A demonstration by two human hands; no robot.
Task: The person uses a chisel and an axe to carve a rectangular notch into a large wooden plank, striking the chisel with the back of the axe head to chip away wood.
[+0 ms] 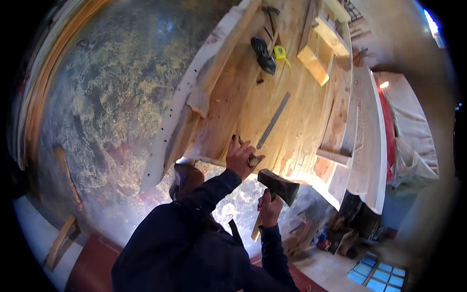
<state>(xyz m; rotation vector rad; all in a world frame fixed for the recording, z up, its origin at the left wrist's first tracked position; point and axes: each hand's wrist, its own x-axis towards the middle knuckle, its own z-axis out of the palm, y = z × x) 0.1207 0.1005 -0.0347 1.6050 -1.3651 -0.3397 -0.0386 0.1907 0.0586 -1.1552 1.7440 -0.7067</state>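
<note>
My right hand (270, 209) is closed round the wooden handle of a hatchet (279, 187), whose dark, broad head sits just above my fist, near the edge of a wooden workpiece. Over that same near edge, my left hand (239, 158) is closed on a short chisel-like tool (253, 161) with a rounded wooden end. My fingers hide most of that tool. Beyond my left hand, a flat grey metal strip (274, 119) lies slantwise on the broad planked wooden workpiece (243, 109).
Farther up the planks lie a yellow tape measure (280, 52), a black tool (263, 55) and a hammer (270, 11). An angled wooden block (314, 63) stands at the right. A pale raised side board (168, 121) bounds the left. Long boards (372, 141) stand farther right.
</note>
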